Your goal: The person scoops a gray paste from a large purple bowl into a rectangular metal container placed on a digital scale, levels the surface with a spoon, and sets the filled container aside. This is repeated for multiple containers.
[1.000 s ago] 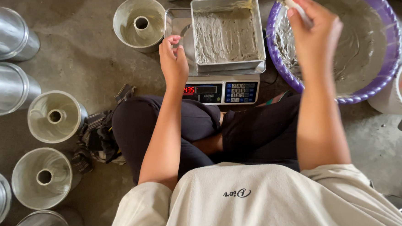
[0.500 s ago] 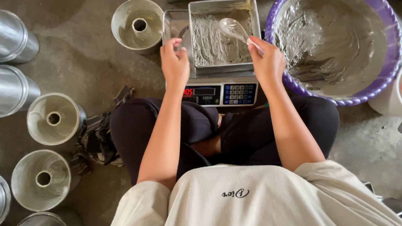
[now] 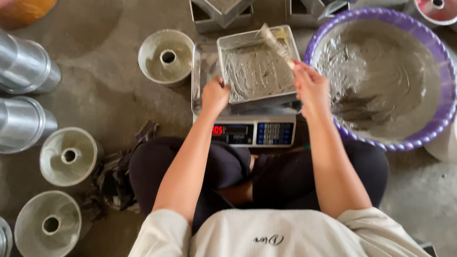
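A rectangular metal pan of grey batter sits on a digital scale in front of my crossed legs. My left hand grips the pan's near left corner. My right hand is shut on the handle of a spoon, whose batter-coated head lies over the pan's far right part. To the right stands a large purple basin smeared with the same grey batter.
Several metal tube-cake moulds stand on the concrete floor: one left of the scale, two at lower left. Stacked moulds lie at far left. More square pans are behind the scale, a white bucket at right.
My right hand came from the purple basin with a spoonful, moved left over the pan, and now the spoon rests farther back in the pan. My left hand stayed on the pan's corner.
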